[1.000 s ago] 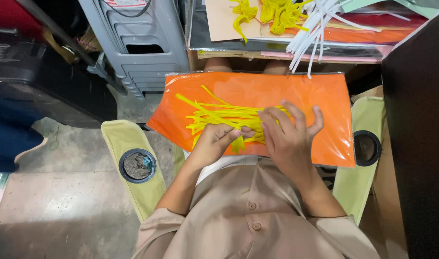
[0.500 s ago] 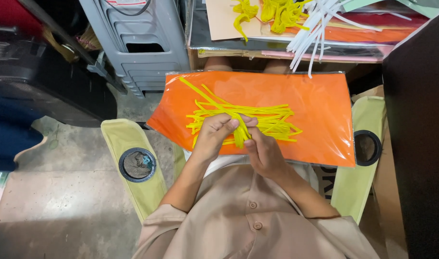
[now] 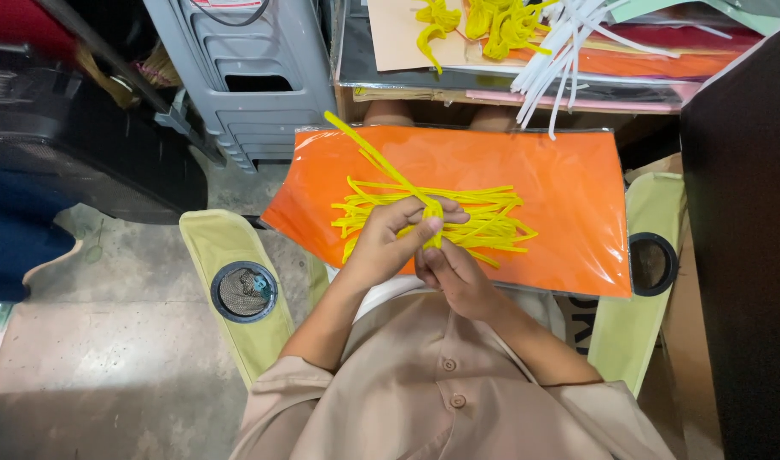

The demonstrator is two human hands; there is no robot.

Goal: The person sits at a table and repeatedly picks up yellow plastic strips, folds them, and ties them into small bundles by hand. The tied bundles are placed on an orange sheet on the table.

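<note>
Yellow strips [image 3: 492, 223] lie in a loose pile at the middle of the frame, spread across an orange sheet [image 3: 569, 179] wrapped in clear plastic that rests over the seated person's lap. One long yellow strip [image 3: 368, 152] rises from the hands toward the upper left, its lower end bent into a loop at the fingertips. Left hand [image 3: 388, 247], just left of centre: grip closed, thumb and fingers pinched on that long strip near the bend. Right hand [image 3: 456, 274], directly below and touching the left: fingers curled, pinching the same strip from underneath. Both hands sit over the near edge of the orange sheet, above the pile. Beige buttoned shirt [image 3: 445, 396] fills the bottom centre. Pale green chair arms on either side, each with a round cup holder [image 3: 244, 291]. Upper right of the frame: a low bench [image 3: 356, 51] carrying more curled yellow pieces [image 3: 500, 25], white strips [image 3: 560, 51] and stacked coloured paper. Grey plastic stool [image 3: 245, 77] at upper left; concrete floor [image 3: 100, 375] at lower left.
</note>
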